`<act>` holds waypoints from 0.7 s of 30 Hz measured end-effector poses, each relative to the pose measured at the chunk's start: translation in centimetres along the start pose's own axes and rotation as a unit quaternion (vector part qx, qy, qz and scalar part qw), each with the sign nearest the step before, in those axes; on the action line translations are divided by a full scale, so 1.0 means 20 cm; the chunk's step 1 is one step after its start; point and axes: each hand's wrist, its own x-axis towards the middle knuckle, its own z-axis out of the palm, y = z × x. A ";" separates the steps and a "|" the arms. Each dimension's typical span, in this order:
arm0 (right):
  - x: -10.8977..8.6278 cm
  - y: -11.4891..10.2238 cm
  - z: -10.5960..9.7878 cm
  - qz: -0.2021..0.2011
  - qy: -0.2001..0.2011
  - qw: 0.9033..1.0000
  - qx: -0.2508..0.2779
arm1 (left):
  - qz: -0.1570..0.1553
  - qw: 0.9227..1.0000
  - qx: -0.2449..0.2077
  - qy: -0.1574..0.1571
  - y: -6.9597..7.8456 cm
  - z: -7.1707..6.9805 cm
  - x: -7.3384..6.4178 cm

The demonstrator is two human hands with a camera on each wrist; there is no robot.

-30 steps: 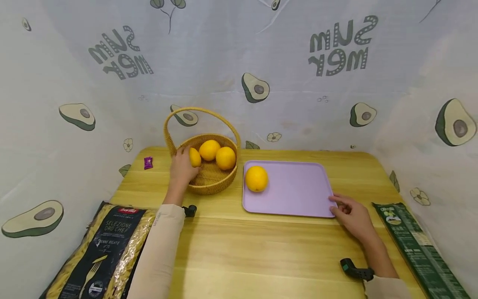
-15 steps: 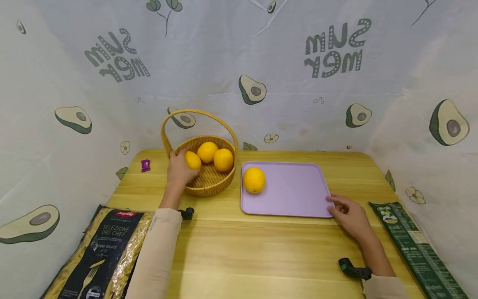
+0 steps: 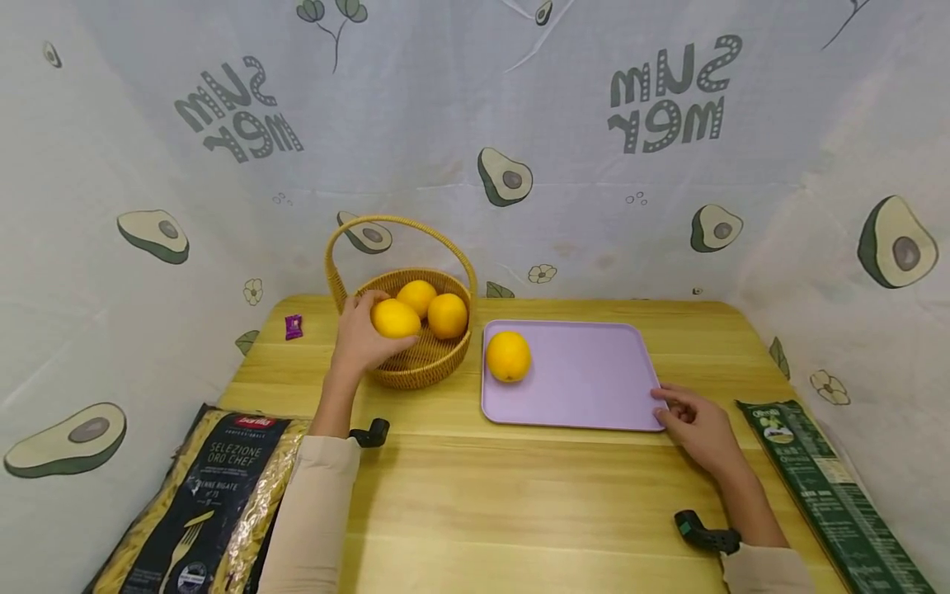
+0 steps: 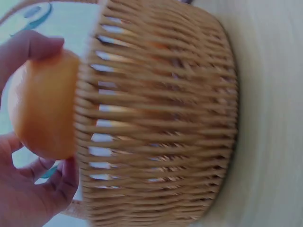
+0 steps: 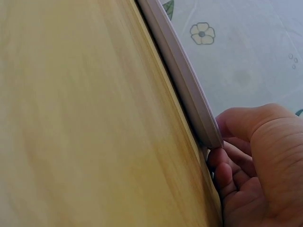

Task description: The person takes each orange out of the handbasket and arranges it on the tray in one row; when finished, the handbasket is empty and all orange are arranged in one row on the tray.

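My left hand grips an orange between thumb and fingers at the left side of the wicker basket. In the left wrist view this orange shows above the basket's rim, a thumb and fingertips around it. Two more oranges, one at the back and one at the right, lie inside the basket. Another orange rests on the left part of the lilac tray. My right hand pinches the tray's near right corner, its thumb and fingertips at the rim.
A bag of penne lies at the table's left front. On the right is a long green packet. One small purple wrapped sweet sits left of the basket. The basket's tall handle arches over it. A printed curtain stands behind.
My left hand has lifted its orange up and slightly to the right, from inside the basket to above its rim. The right hand stays at the tray corner.
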 end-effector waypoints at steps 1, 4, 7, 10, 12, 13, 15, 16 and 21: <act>0.00 0.00 0.00 0.001 0.001 1.000 -0.001 | 0.007 1.000 -0.001 -0.002 0.01 -0.01 -0.01; 0.00 0.00 0.00 0.003 0.000 1.000 -0.004 | 0.037 0.999 -0.019 -0.014 0.06 -0.03 -0.04; -0.01 0.00 0.00 0.007 0.002 1.000 -0.005 | 0.070 0.996 -0.042 -0.032 0.13 -0.03 -0.07; -0.01 -0.01 0.00 0.009 0.002 1.000 -0.009 | 0.099 0.991 -0.065 -0.058 0.20 -0.01 -0.08; -0.02 -0.01 0.00 0.012 0.004 1.000 -0.011 | 0.116 0.988 -0.074 -0.077 0.24 0.02 -0.09; -0.02 -0.02 0.00 0.013 0.005 1.000 -0.012 | 0.124 0.985 -0.078 -0.086 0.26 0.03 -0.09; -0.02 -0.02 0.00 0.014 0.005 1.000 -0.011 | 0.140 0.981 -0.084 -0.101 0.30 0.07 -0.09; -0.02 -0.02 0.00 0.014 0.005 1.000 -0.011 | 0.148 0.979 -0.087 -0.108 0.33 0.09 -0.09; -0.01 -0.02 0.01 0.008 0.005 1.000 -0.011 | 0.175 0.970 -0.101 -0.135 0.44 0.22 -0.10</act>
